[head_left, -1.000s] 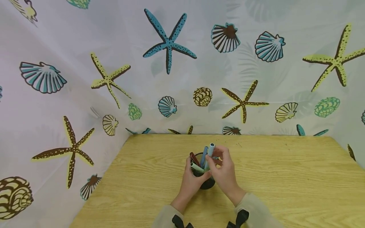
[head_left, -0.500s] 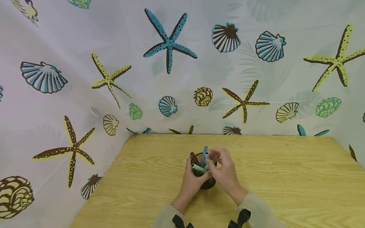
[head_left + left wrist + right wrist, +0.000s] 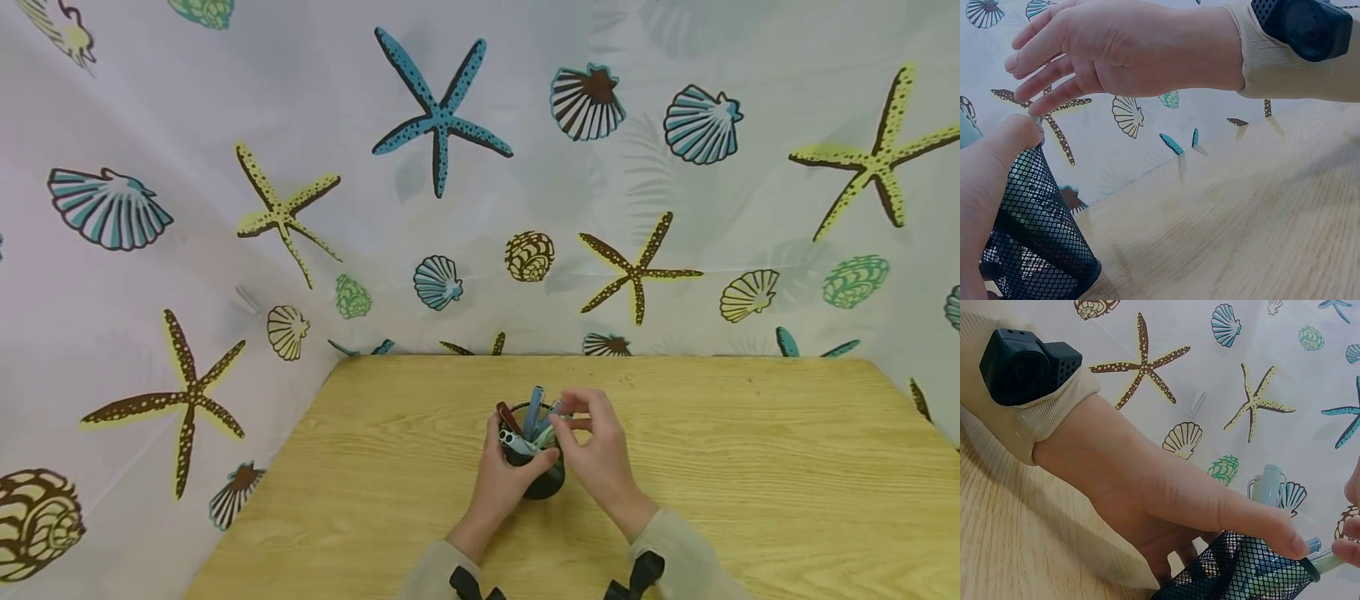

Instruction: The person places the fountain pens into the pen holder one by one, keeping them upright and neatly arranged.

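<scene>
A black mesh pen cup (image 3: 1054, 231) is tilted a little on the wooden table. My left hand (image 3: 502, 483) grips it, its thumb over the near side by the rim. Several pens lean inside: a dark red pen (image 3: 507, 416), a blue pen (image 3: 534, 412) standing highest, and pale blue and green ones. A pale blue pen (image 3: 519, 443) leans toward the left hand's side. At the rim's right side is my right hand (image 3: 600, 450), fingers loosely bent and thumb apart, fingertips right by the pen ends. In the left wrist view this hand (image 3: 1091, 56) shows extended fingers above the cup.
The wooden table (image 3: 750, 467) stretches out on both sides of the cup. A white cloth (image 3: 480, 208) printed with starfish and shells hangs behind it and on the left. Both wrists carry black camera mounts (image 3: 1022, 365).
The pale blue pen in my right hand went down into the cup and now leans left beside a green one. The right fingers have let go of it. My left hand keeps gripping the cup.
</scene>
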A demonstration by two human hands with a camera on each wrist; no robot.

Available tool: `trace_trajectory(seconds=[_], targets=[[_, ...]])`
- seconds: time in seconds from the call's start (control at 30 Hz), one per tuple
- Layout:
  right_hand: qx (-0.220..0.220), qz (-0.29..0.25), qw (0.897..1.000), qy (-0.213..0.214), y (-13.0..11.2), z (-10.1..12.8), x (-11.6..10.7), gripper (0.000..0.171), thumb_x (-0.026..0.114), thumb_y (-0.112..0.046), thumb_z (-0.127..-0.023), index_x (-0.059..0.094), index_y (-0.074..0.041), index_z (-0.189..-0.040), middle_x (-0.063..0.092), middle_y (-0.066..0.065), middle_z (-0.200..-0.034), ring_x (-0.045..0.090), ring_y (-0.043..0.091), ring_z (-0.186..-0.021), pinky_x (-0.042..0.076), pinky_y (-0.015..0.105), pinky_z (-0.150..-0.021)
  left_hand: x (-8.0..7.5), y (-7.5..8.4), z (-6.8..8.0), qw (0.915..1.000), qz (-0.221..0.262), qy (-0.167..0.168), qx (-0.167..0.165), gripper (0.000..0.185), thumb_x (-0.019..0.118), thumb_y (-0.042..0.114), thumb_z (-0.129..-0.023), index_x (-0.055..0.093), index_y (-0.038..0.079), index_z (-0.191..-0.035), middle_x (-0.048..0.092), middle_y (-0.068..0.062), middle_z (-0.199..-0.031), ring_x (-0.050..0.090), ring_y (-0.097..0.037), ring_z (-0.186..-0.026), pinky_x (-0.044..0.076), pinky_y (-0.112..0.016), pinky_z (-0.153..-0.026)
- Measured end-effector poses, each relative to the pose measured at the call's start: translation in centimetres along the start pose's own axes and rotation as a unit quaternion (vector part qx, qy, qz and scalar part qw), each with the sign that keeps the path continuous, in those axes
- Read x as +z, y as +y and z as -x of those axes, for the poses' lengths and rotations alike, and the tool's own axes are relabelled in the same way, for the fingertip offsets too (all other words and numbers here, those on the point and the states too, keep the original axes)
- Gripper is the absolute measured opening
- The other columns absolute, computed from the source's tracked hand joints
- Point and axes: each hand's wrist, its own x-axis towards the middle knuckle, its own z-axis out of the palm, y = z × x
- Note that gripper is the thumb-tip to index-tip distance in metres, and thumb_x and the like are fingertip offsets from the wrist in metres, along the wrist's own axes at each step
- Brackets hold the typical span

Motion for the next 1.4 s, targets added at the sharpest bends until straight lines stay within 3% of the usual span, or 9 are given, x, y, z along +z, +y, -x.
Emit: trace_trajectory(seconds=[0.2, 0.37, 0.6, 0.87, 1.1, 1.27, 1.4], targets=[[0.006, 0.017, 1.0, -0.005, 2.8, 1.2, 0.4, 0.036, 0.069, 0.014, -0.075, 0.055, 0.003, -0.107, 0.057, 0.018, -0.094, 0.06, 0.026, -0.078, 0.053, 0.034, -0.058, -0.5, -0.3, 0.1, 0.9999, -0.009, 0.005, -0.01, 0.091, 0.078, 0.039, -0.074, 0.023, 0.019, -0.144, 0.04, -0.017, -0.134, 0.042, -0.027, -0.119, 0.035, -0.051, -0.097], [0.029, 0.029, 0.999, -0.019, 3.9, 1.9, 0.1, 0.026, 0.067, 0.007, -0.081, 0.057, 0.0, -0.104, 0.058, 0.011, -0.095, 0.058, 0.018, -0.079, 0.052, 0.028, -0.059, -0.7, -0.4, 0.1, 0.9998, -0.015, -0.001, -0.013, 0.089, 0.078, 0.041, -0.073, 0.025, 0.021, -0.142, 0.043, -0.016, -0.131, 0.045, -0.025, -0.116, 0.036, -0.049, -0.096], [0.041, 0.041, 0.998, -0.016, 4.4, 1.8, -0.5, 0.024, 0.068, 0.008, -0.079, 0.058, -0.001, -0.1, 0.058, 0.01, -0.094, 0.058, 0.017, -0.077, 0.051, 0.029, -0.057, -0.7, -0.4, -0.3, 0.9998, -0.004, -0.014, -0.014, 0.087, 0.077, 0.039, -0.074, 0.025, 0.024, -0.142, 0.044, -0.015, -0.129, 0.045, -0.025, -0.115, 0.034, -0.05, -0.097], [0.055, 0.053, 0.997, -0.01, 4.5, 2.0, -1.0, 0.024, 0.069, 0.007, -0.078, 0.059, -0.003, -0.098, 0.057, 0.007, -0.091, 0.058, 0.016, -0.075, 0.05, 0.028, -0.056, -0.8, -0.1, 0.0, 0.9997, -0.011, -0.008, -0.018, 0.091, 0.077, 0.038, -0.074, 0.022, 0.018, -0.144, 0.043, -0.017, -0.132, 0.044, -0.026, -0.117, 0.034, -0.05, -0.098], [0.032, 0.072, 0.997, 0.002, 4.4, 1.9, -1.7, 0.025, 0.069, 0.009, -0.077, 0.058, -0.001, -0.098, 0.057, 0.01, -0.091, 0.057, 0.018, -0.073, 0.05, 0.027, -0.054, -0.9, -0.3, 0.2, 0.9996, -0.015, -0.012, -0.023, 0.091, 0.077, 0.038, -0.075, 0.022, 0.018, -0.144, 0.043, -0.018, -0.132, 0.044, -0.027, -0.118, 0.034, -0.051, -0.097], [0.026, 0.112, 0.993, 0.003, 4.4, 1.8, -2.4, 0.026, 0.07, 0.006, -0.078, 0.058, 0.0, -0.1, 0.057, 0.011, -0.091, 0.057, 0.018, -0.074, 0.051, 0.027, -0.055, -1.0, -0.2, 0.1, 0.9996, -0.016, -0.015, -0.017, 0.094, 0.076, 0.038, -0.076, 0.018, 0.017, -0.146, 0.042, -0.019, -0.133, 0.043, -0.027, -0.119, 0.034, -0.051, -0.098], [0.044, 0.189, 0.981, -0.017, 4.5, 2.3, -3.2, 0.028, 0.071, -0.004, -0.081, 0.058, -0.001, -0.106, 0.057, 0.011, -0.097, 0.058, 0.021, -0.079, 0.05, 0.031, -0.057, -1.3, 0.0, 0.1, 0.9993, -0.031, -0.015, -0.015, 0.098, 0.075, 0.042, -0.076, 0.014, 0.015, -0.148, 0.041, -0.02, -0.134, 0.043, -0.029, -0.121, 0.033, -0.051, -0.098]])
